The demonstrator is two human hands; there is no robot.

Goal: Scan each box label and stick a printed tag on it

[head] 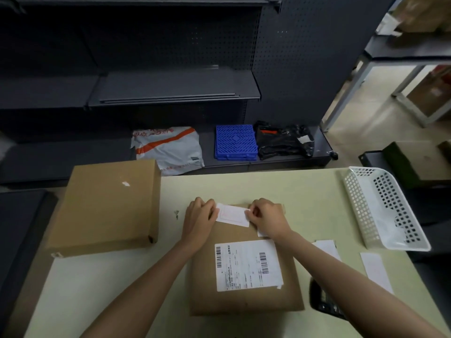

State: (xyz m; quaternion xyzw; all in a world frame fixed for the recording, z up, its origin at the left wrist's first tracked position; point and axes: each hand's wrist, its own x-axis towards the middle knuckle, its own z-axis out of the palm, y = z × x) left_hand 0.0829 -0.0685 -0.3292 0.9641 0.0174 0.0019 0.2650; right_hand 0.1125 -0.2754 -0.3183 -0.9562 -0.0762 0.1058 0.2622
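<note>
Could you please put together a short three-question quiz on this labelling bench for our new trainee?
1. True or false: both hands hold the white tag at the far edge of the small box.
2. Which side of the table has the white basket: A) the person's left, B) the person's right?
3. Fill in: the barcoded shipping label is stuck on the ____ box.

Key: 1 true: left hand and right hand pinch its ends. 2 B. 3 small; the large box shows none.
</note>
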